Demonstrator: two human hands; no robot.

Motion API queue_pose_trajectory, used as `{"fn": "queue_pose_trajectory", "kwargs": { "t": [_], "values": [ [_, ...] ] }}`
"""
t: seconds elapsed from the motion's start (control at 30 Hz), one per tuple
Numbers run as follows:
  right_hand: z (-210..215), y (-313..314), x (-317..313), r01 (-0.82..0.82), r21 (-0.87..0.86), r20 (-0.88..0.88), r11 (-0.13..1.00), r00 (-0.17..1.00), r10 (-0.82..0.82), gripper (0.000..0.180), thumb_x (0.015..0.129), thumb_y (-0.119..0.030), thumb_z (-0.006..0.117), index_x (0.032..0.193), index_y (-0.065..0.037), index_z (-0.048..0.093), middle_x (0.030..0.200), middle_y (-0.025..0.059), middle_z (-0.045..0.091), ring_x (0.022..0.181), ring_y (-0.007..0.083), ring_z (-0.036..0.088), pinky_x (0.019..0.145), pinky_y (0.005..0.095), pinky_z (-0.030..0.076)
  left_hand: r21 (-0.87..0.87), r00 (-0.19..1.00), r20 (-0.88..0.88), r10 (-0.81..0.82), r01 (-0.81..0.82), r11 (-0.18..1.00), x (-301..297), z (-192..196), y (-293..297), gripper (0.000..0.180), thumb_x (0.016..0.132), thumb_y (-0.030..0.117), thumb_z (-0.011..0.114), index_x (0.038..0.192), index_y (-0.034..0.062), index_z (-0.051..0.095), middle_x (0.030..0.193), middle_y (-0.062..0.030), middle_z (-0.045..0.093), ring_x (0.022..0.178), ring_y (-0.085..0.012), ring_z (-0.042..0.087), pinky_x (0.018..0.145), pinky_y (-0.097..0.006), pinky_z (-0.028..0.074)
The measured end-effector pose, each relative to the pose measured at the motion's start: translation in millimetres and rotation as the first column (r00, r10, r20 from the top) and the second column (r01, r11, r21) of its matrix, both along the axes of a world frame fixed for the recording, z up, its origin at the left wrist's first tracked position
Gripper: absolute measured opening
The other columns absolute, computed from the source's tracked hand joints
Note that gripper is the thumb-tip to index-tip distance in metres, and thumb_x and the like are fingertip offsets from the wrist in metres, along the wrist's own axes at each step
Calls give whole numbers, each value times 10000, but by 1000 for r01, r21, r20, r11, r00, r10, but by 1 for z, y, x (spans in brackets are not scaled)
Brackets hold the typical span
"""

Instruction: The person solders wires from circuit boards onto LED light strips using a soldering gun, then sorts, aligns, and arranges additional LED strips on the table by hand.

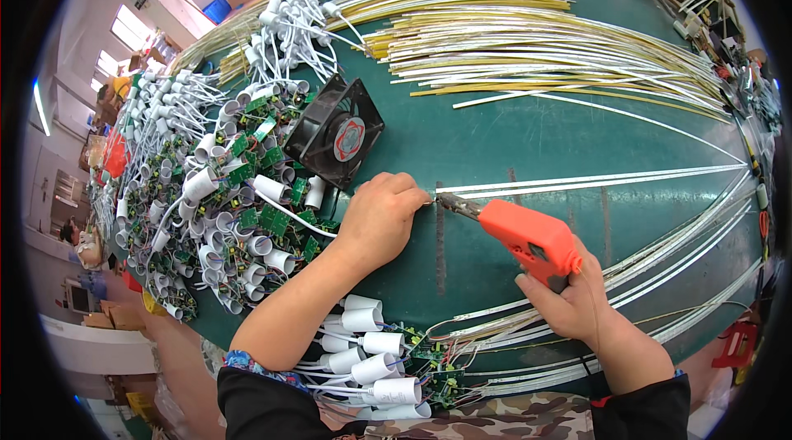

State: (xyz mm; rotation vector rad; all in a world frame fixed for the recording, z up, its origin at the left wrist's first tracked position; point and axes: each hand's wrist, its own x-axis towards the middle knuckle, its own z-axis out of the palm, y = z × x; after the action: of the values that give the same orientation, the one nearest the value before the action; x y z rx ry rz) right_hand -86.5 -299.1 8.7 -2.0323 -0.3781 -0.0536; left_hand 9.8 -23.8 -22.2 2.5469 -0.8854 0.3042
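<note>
Head view: the right hand (569,300) grips an orange soldering gun (532,235), its tip just beside the left hand's curled fingers. White strips (643,177) lie across the worktop (495,139), their left ends near both; whether the left hand (381,215) grips one, I cannot tell.

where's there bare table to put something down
The table is bare right of the black fan, between the upper strip bundle and the paired white strips, and below that pair, between the left hand and the orange-red tool. It's crowded left of the fan with white sockets and circuit boards.
</note>
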Motion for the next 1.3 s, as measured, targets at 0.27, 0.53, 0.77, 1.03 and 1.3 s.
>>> {"fn": "queue_pose_trajectory", "kwargs": {
  "t": [0.27, 0.53, 0.77, 1.03, 1.3],
  "values": [
    [8, -4, -3, 26, 27, -98, 999, 995, -23, 496, 791, -91, 738, 1240, 10, 553, 981, 147, 665, 821, 261, 673, 767, 353, 518, 14, 1000, -13, 10, -10, 1000, 0, 1, 0, 127, 796, -32, 619, 868, 47, 688, 854, -92, 637, 823, -317, 597, 722, -412, 494],
    [5, -6, -3, 34, 46, -30, 998, 999, -33, 516, 793, -90, 737, 1257, 21, 541, 931, 133, 666, 784, 237, 665, 748, 342, 515, 12, 1000, -19, 9, -9, 1000, 0, 3, -2, 124, 799, -24, 627, 873, 51, 691, 858, -92, 639, 838, -317, 603, 733, -416, 499],
    [5, -13, -5, 15, 98, -63, 995, 998, -9, 541, 795, -76, 737, 1277, 31, 517, 897, 123, 658, 737, 203, 641, 707, 328, 512, -9, 995, -92, 26, -27, 1000, -1, 7, -3, 135, 807, -4, 647, 932, 38, 675, 896, -102, 637, 868, -325, 607, 753, -416, 499],
    [3, -16, -7, 40, 141, -88, 989, 996, -28, 523, 799, -68, 734, 1269, 20, 523, 893, 111, 651, 746, 186, 636, 703, 320, 508, -159, 893, -449, -32, -44, 986, 2, 26, 11, 117, 850, 24, 670, 963, 11, 643, 906, -82, 604, 850, -231, 608, 766, -330, 490],
    [3, -16, -6, 63, 181, -153, 981, 988, -35, 472, 808, -73, 728, 1238, -8, 545, 921, 107, 645, 791, 176, 633, 730, 312, 504, -205, 881, -472, 8, -118, 972, 3, 20, 14, 85, 858, 29, 674, 930, 1, 639, 897, -87, 627, 831, -211, 615, 769, -318, 487]
  ]
}}
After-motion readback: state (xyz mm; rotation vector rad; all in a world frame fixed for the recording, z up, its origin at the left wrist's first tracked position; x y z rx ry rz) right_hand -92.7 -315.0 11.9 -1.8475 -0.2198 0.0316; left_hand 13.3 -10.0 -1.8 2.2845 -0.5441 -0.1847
